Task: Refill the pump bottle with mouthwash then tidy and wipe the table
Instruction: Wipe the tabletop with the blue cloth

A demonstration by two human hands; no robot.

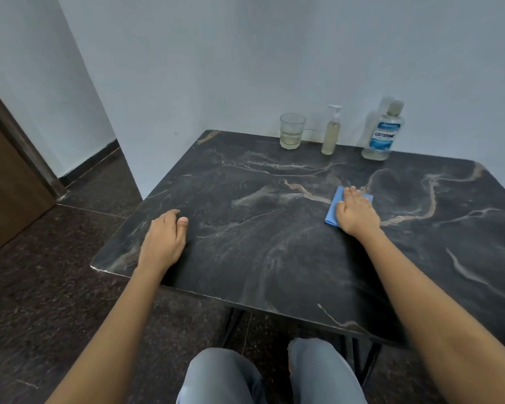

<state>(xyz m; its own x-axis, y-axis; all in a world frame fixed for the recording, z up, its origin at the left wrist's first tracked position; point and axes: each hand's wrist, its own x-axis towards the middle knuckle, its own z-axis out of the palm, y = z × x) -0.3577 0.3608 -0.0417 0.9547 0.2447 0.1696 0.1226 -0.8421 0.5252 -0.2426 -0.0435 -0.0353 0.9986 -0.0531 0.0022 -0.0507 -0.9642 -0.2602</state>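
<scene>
My right hand (356,212) lies flat over the blue cloth (333,209), so I see only its left strip and one far corner. The tabletop (274,258) runs off the right edge. On the mouthwash bottle (382,135), the print under the brand name is too small to read. The table legs (231,325) are mostly hidden beneath the top. My knees (225,374) are cut by the bottom edge, the door (6,185) by the left.
</scene>
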